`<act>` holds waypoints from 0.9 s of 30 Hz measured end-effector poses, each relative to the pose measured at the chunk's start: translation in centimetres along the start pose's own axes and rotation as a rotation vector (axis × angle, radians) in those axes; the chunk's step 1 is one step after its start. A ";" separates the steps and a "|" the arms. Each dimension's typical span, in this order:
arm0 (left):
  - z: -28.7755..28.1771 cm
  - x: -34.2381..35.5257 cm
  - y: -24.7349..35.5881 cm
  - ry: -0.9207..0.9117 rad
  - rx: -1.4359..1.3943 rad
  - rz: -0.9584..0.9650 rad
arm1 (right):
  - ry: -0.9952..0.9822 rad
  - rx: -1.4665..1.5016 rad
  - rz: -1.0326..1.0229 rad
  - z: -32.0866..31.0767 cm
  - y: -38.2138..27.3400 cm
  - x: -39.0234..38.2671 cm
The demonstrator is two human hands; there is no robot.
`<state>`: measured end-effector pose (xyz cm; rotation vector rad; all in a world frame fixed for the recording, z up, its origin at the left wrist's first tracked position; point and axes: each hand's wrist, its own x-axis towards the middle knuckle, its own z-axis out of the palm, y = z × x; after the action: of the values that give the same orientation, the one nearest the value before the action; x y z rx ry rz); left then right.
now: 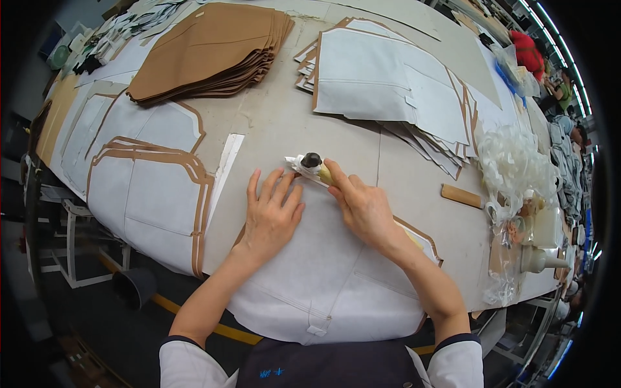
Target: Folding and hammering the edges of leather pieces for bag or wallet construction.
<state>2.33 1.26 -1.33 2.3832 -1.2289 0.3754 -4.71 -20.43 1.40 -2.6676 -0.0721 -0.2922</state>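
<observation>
A large white-faced panel (291, 284) with brown edges and stitched seam lines lies in front of me, and its near edge hangs at the table's edge by my apron. My left hand (270, 213) rests flat on its upper left part, fingers stretched out and holding nothing. Closed around the yellow handle of a hammer (312, 161), my right hand (362, 204) is at the panel's far edge. The hammer's head has a dark round end and white wrapping. It is just beyond my left fingertips; whether it touches the panel I cannot tell.
Brown panels (207, 48) are piled at the far left. White-faced panels (375, 74) are stacked far right, with more panels (145, 184) at left. A brown strip (461, 196), clear plastic bags (517, 161) and a white bottle (540, 260) lie right. A dark bucket (134, 288) stands below.
</observation>
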 end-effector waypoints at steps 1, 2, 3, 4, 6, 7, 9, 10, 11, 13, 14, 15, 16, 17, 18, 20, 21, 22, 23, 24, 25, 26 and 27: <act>0.1 -0.1 0.0 -0.001 -0.002 -0.002 | -0.001 0.000 -0.010 -0.4 -0.2 0.2; 0.0 -0.1 0.0 -0.006 -0.005 -0.001 | -0.002 0.001 -0.020 -0.7 -0.4 0.4; -0.2 0.0 -0.1 -0.008 0.002 -0.008 | -0.003 0.001 -0.013 -1.2 -0.6 0.8; -0.3 0.1 -0.1 -0.010 0.009 -0.015 | 0.019 0.025 -0.029 -1.6 -0.9 1.3; -0.5 0.3 0.0 -0.009 -0.001 -0.017 | 0.040 0.051 -0.039 -1.4 -1.1 1.2; -0.5 0.2 0.1 -0.004 -0.008 -0.023 | 0.024 -0.002 -0.048 -0.9 -1.1 0.8; -0.2 0.0 0.1 0.000 -0.006 -0.014 | 0.008 -0.054 -0.058 -0.6 -1.2 0.7; -0.1 0.0 0.0 0.008 -0.002 -0.007 | -0.047 -0.055 -0.039 -0.7 -1.3 0.9; -0.1 0.1 -0.1 0.008 -0.002 -0.006 | -0.102 -0.056 -0.021 -0.9 -1.4 1.3; -0.3 -0.2 0.0 0.007 0.021 -0.008 | -0.020 0.008 -0.047 -1.3 -1.9 1.8; -0.4 -0.3 0.0 0.003 0.019 -0.007 | 0.063 0.069 -0.079 -1.3 -2.1 1.8; -0.5 -0.1 0.2 0.003 0.018 -0.002 | 0.064 0.069 -0.077 -1.0 -1.8 1.5; -0.5 0.0 0.4 0.003 0.016 0.003 | 0.009 0.032 -0.071 -0.4 -1.4 1.1; -0.5 0.0 0.6 0.003 0.016 0.005 | -0.045 -0.005 -0.065 -0.2 -1.1 0.8; -0.5 -0.2 0.4 -0.001 0.019 0.001 | -0.043 -0.005 -0.063 -0.7 -1.3 1.3; -0.4 -0.3 0.2 -0.007 0.026 -0.004 | -0.108 -0.013 -0.115 -2.0 -1.8 2.5; -0.6 -0.2 0.2 -0.020 0.028 -0.007 | -0.108 -0.013 -0.112 -1.9 -1.8 2.3; -0.7 -0.2 0.3 -0.034 0.029 -0.010 | 0.030 0.060 -0.098 -1.5 -1.7 1.9; -0.8 -0.1 0.4 -0.036 0.027 -0.008 | 0.168 0.133 -0.085 -1.2 -1.6 1.5; -1.1 0.1 0.7 -0.044 0.046 -0.005 | 0.169 0.135 -0.087 -0.9 -1.4 1.0; -1.2 0.1 0.9 -0.051 0.064 0.000 | 0.066 0.074 -0.040 -0.8 -1.0 0.4; -1.3 0.0 1.0 -0.052 0.067 0.000 | -0.037 0.012 0.006 -0.8 -0.9 -0.1; -1.2 -0.1 0.9 -0.057 0.076 -0.010 | -0.033 0.013 0.008 -1.1 -0.9 0.2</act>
<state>1.47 1.41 -0.08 2.4794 -1.2479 0.3587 -4.79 -20.09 2.76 -2.6599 -0.0730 -0.2446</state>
